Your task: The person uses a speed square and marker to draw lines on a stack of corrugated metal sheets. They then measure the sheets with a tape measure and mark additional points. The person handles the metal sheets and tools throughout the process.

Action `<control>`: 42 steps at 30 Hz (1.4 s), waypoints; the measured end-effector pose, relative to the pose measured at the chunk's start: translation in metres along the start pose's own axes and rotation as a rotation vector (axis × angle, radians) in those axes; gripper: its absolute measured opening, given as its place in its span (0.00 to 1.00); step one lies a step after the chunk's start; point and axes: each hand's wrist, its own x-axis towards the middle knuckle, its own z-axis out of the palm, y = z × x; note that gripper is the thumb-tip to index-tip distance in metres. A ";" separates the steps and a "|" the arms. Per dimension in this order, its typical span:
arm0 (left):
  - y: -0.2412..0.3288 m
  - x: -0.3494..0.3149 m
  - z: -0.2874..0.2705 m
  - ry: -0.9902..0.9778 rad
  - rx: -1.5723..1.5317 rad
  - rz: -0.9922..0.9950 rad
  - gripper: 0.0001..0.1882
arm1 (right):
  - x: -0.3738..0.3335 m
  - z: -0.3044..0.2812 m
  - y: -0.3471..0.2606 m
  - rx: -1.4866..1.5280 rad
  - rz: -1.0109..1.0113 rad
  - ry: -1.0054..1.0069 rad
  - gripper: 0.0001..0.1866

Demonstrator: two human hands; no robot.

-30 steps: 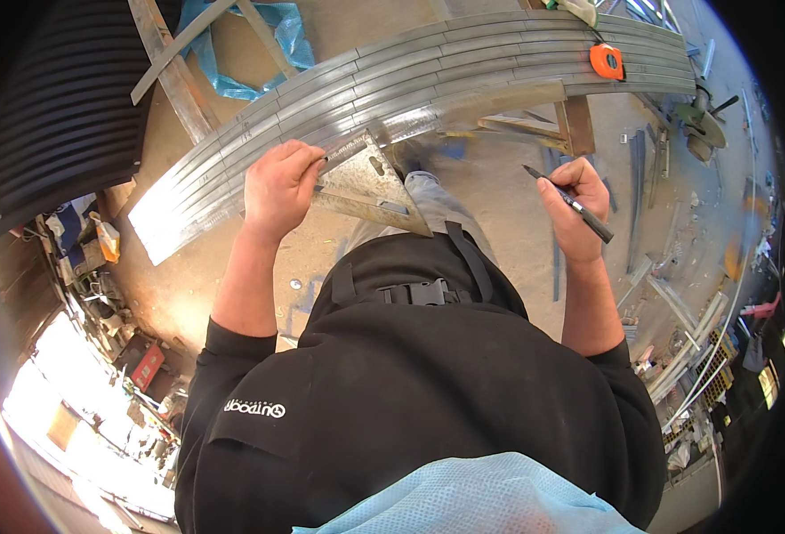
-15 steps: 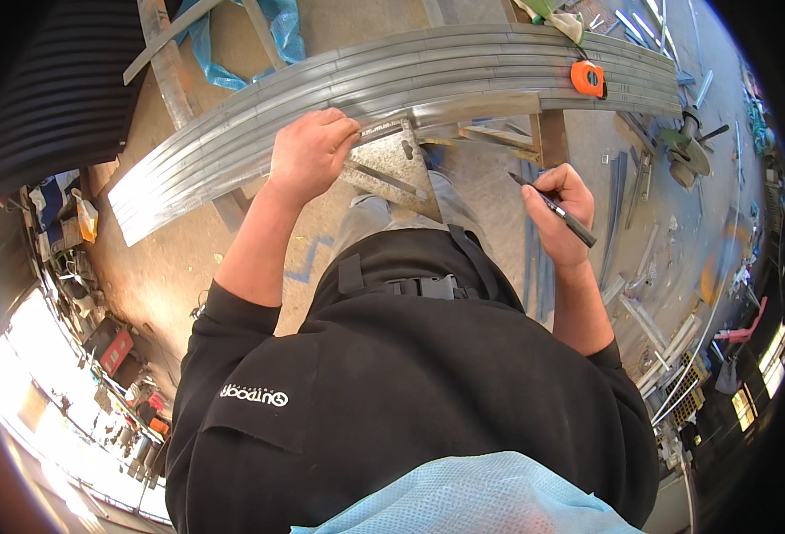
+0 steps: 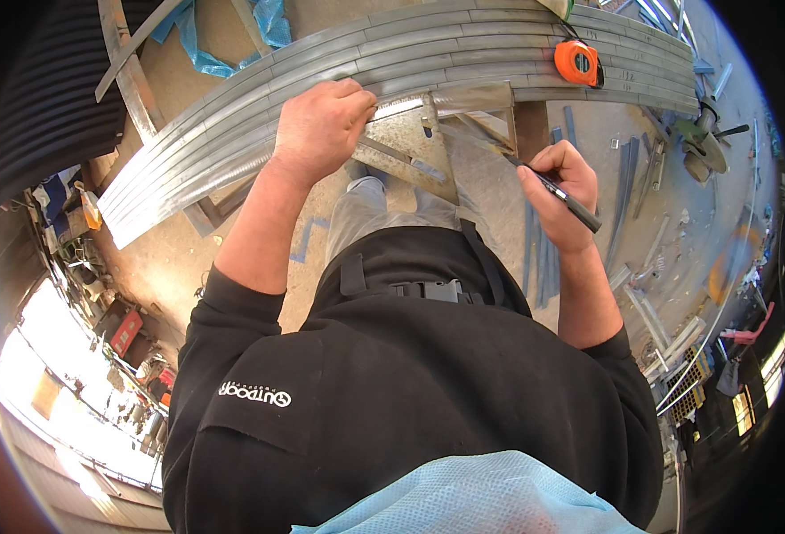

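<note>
Left hand (image 3: 326,129): one, fingers curled closed, pinching the left end of the triangular square; knuckles over the near edge of the metal strips

Right hand (image 3: 563,196): one, closed around a black marker pen (image 3: 579,211), thumb and fingers near its front end; tip aimed up and to the left, apart from the square

Triangular square (image 3: 401,138): one, metal, worn and speckled, with a long slot and a small cut-out; situated between the two hands, its upper edge along the near side of the strips, one corner pointing back toward the person's waist; whether it touches the strips cannot be told

Metal strips (image 3: 392,53): several, long, grey, laid side by side across the upper view, bowed by the lens

Tape measure (image 3: 576,62): one, orange and black, resting on the strips, right of centre

Glove (image 3: 556,7): green and pale, cut off by the upper edge, just beyond the tape measure

Brown metal bar (image 3: 530,129): one, beneath the strips

Blue plastic sheeting (image 3: 201,53): crumpled, beyond the strips, upper left

Corrugated panel (image 3: 50,89): dark, far left
</note>
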 end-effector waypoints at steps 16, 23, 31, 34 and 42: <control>0.004 0.011 0.003 -0.031 0.044 -0.033 0.07 | 0.035 0.017 0.004 0.047 -0.064 -0.041 0.13; 0.003 0.010 0.007 -0.044 0.050 -0.050 0.07 | 0.047 0.027 0.007 0.055 -0.042 -0.056 0.12; 0.002 0.011 0.007 -0.033 0.034 -0.042 0.07 | 0.059 0.038 0.009 0.052 -0.074 -0.067 0.12; 0.001 0.012 0.007 -0.035 0.033 -0.037 0.07 | 0.062 0.041 0.009 0.053 -0.073 -0.069 0.12; 0.001 0.012 0.007 -0.020 0.031 -0.023 0.06 | 0.065 0.049 0.006 0.089 -0.058 -0.109 0.11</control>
